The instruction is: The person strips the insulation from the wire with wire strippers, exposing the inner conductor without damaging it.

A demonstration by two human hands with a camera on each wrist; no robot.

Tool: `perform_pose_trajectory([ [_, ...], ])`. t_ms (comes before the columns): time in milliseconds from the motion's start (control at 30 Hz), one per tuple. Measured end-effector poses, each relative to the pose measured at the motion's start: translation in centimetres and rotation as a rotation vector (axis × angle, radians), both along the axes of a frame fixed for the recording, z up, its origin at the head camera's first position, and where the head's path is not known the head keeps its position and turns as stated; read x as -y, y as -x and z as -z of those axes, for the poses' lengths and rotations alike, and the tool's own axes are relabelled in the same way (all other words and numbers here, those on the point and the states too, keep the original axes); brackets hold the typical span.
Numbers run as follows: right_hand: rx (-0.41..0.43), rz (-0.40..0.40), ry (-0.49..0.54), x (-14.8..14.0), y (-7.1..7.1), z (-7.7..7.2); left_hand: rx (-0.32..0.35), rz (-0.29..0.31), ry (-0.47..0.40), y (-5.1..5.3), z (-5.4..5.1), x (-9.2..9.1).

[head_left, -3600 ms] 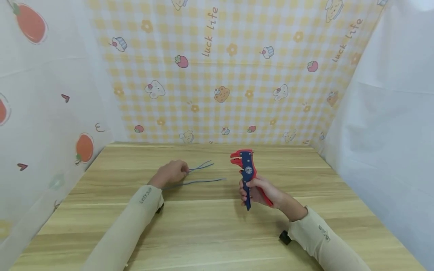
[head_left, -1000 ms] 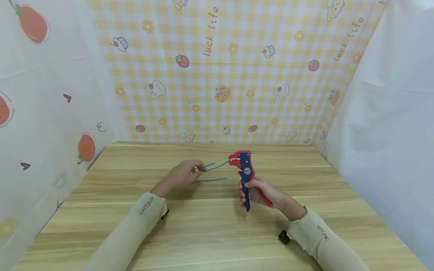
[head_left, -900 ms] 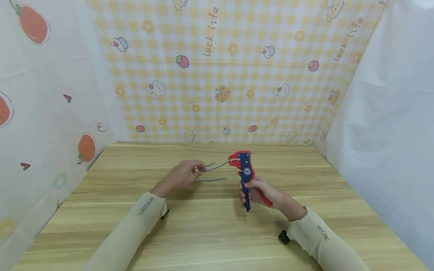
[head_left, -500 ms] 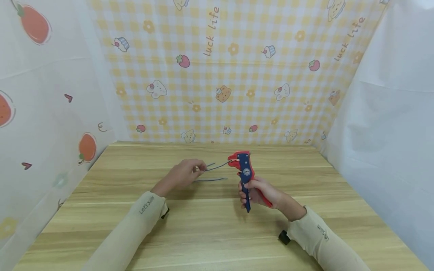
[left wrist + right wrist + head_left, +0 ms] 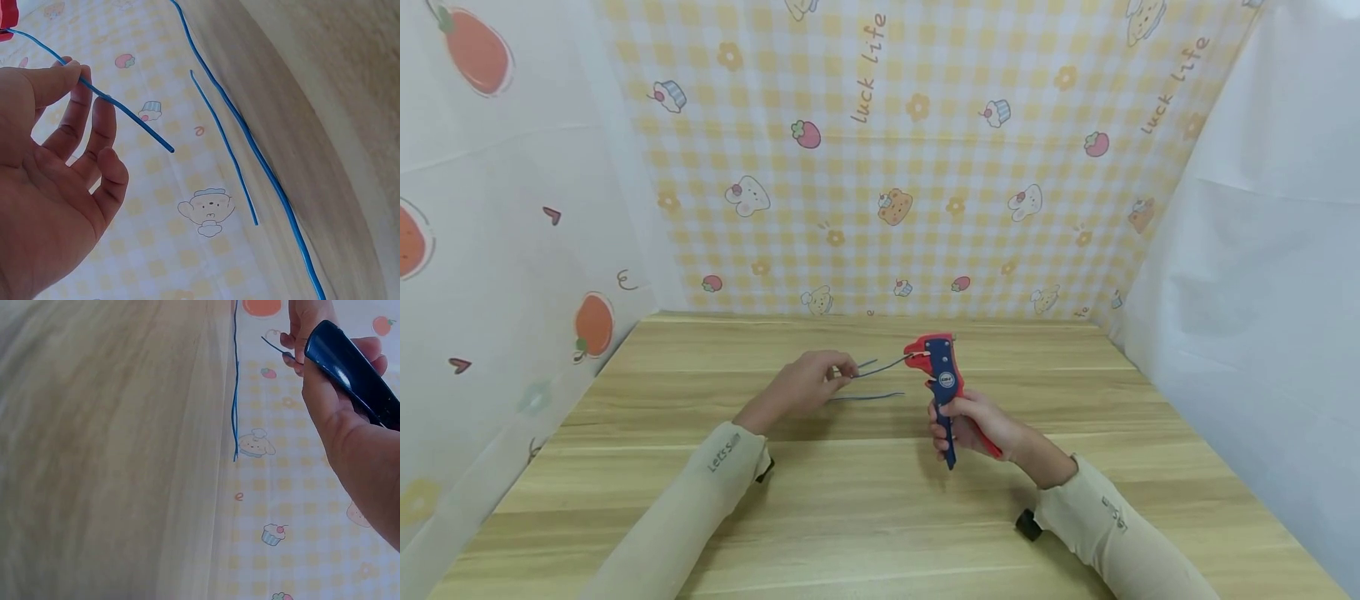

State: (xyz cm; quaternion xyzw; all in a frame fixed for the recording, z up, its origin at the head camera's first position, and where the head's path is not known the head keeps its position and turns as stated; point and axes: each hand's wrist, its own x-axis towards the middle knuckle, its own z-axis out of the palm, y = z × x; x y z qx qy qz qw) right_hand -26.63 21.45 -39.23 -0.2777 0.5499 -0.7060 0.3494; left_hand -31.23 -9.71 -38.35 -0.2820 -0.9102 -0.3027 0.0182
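Between thumb and fingertips, my left hand pinches a blue wire. One end of that wire reaches the red jaws of a wire stripper; the other sticks out free past my fingers in the left wrist view. My right hand grips the blue-and-red wire stripper by its handles, head upward. In the right wrist view its dark blue handle shows, while the head is out of sight. Two more blue wires lie on the table near my left hand: a near wire and a far wire.
The wooden table has a checked, printed cloth hanging behind it. A white sheet hangs on the right and a fruit-print sheet on the left. Black wrist devices sit under the sleeves.
Since the oldest frame, my left hand has moved right, bringing one wire up to the stripper's jaws. Within the last second, the stripper's jaws have closed around the wire end; both hands stay nearly still.
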Motion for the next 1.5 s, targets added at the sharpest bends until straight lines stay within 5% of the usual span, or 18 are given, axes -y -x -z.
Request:
perform_pose_trajectory([
  [1000,0.008,0.048,0.005,-0.01,-0.73,0.12,-0.027,0.045,-0.010,0.07,0.01,-0.02],
  [1500,-0.020,0.135,-0.030,0.21,-0.42,0.09,-0.017,0.034,0.023,-0.08,-0.07,0.00],
])
